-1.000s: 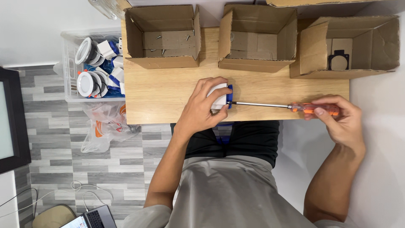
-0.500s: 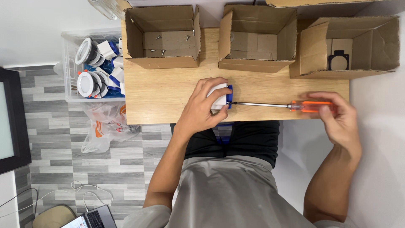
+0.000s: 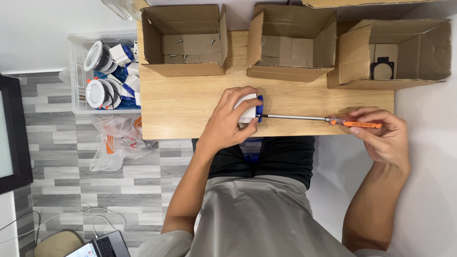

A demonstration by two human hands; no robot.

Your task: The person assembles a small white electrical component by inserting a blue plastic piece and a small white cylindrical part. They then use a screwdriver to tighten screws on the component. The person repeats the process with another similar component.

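A: What has the left hand (image 3: 228, 124) got?

B: A small white fitting with a blue part (image 3: 250, 108) on its right side. The grip is clenched over it from above, fingers curled across the top, pressing it to the desk (image 3: 190, 107) close to the near edge, about midway along.

A: And the right hand (image 3: 383, 135)?

B: Its grip is closed on the orange handle of a screwdriver (image 3: 323, 119). Fingertips pinch the handle from the far side, thumb underneath. The hand sits past the desk's right end, near the near-right corner.

A: Where does the shaft run?

B: Level along the near edge, from the handle leftwards, with the tip meeting the blue part of the fitting. I cannot tell whether the tip sits in a screw; the spot is too small to read.

A: What lies along the far edge?

B: Three open cardboard boxes. The left box (image 3: 183, 40) holds a few loose screws (image 3: 181, 42). The middle box (image 3: 290, 40) shows only its cardboard floor. The right box (image 3: 395, 52), hanging off the far-right corner, holds a dark flat plate (image 3: 382, 69).

A: Beside the desk?

B: On the floor at the left end, a clear plastic crate (image 3: 76, 71) of round white and blue fittings, and nearer the person a clear plastic bag (image 3: 116, 143) with orange bits inside. A laptop (image 3: 102, 246) peeks in at the bottom.
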